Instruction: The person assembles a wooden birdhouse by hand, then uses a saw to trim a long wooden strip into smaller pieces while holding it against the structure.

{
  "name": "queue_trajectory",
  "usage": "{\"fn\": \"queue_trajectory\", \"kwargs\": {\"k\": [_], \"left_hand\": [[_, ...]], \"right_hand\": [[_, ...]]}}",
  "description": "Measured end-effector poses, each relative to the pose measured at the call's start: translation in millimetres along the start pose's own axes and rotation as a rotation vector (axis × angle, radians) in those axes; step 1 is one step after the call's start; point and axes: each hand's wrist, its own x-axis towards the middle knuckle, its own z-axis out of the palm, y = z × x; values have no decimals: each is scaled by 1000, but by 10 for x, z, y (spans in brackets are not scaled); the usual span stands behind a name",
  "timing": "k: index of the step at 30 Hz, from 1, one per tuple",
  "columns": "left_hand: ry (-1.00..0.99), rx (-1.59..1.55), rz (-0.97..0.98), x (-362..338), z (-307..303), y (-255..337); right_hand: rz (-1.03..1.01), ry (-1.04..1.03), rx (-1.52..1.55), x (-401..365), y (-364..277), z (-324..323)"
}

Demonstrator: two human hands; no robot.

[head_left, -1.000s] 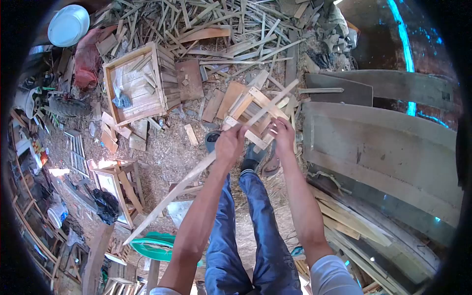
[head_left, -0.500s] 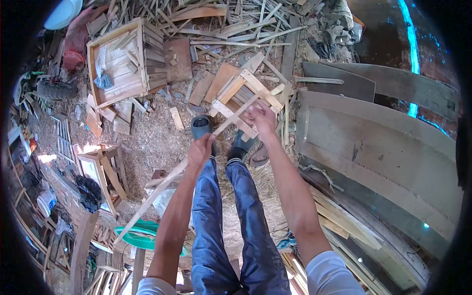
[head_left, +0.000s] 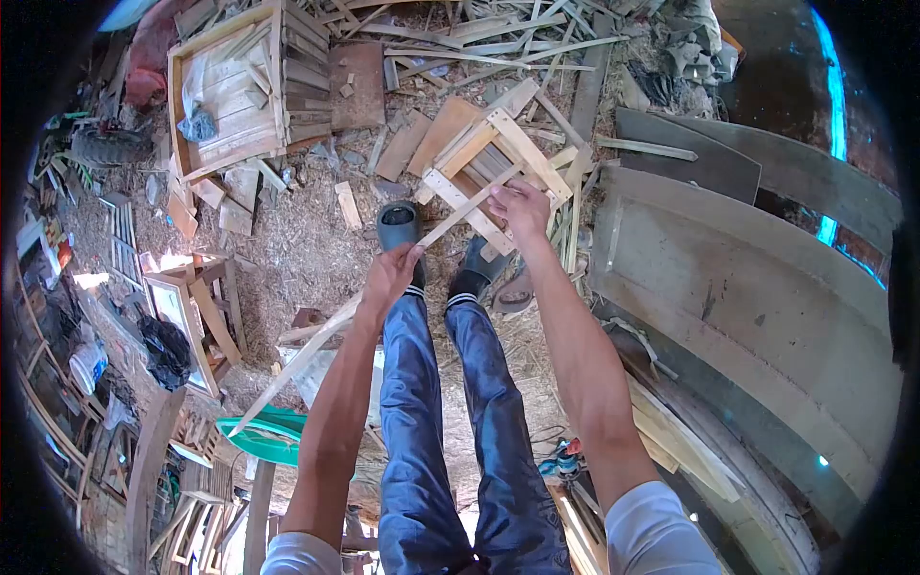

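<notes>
My left hand [head_left: 391,273] is closed around a long, thin wooden strip [head_left: 297,372] that runs diagonally from the lower left. The strip's upper end lies across a small open wooden frame [head_left: 471,149], built of pale slats and set at an angle near my feet. Close to that end, my right hand [head_left: 520,209] has its fingers curled against the strip, over the frame's right side. Part of the strip is hidden behind my left hand and forearm. Below my hands are two dark shoes [head_left: 398,222].
A large wooden crate [head_left: 278,86] stands at upper left, beside loose boards and a heap of offcuts [head_left: 479,43]. Long panels [head_left: 747,259] fill the right side. A small wooden cabinet [head_left: 196,326] and a green plastic item [head_left: 264,436] are at lower left. Wood shavings cover the floor.
The whole view has shifted slightly, with the floor objects appearing higher and the frame further right. Both hands stay on the strip, and its end still lies over the frame.
</notes>
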Motion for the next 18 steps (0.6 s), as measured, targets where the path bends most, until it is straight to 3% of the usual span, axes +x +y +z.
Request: {"fn": "queue_trajectory", "kwargs": {"k": [3, 6, 12, 18], "left_hand": [[87, 12, 74, 2, 86, -83], [0, 58, -54, -27, -4, 130], [49, 24, 18, -14, 4, 173], [2, 35, -50, -26, -4, 214]], "right_hand": [[11, -11, 35, -42, -25, -8], [44, -3, 71, -79, -80, 8], [66, 48, 84, -48, -124, 43], [116, 48, 81, -63, -147, 41]]}}
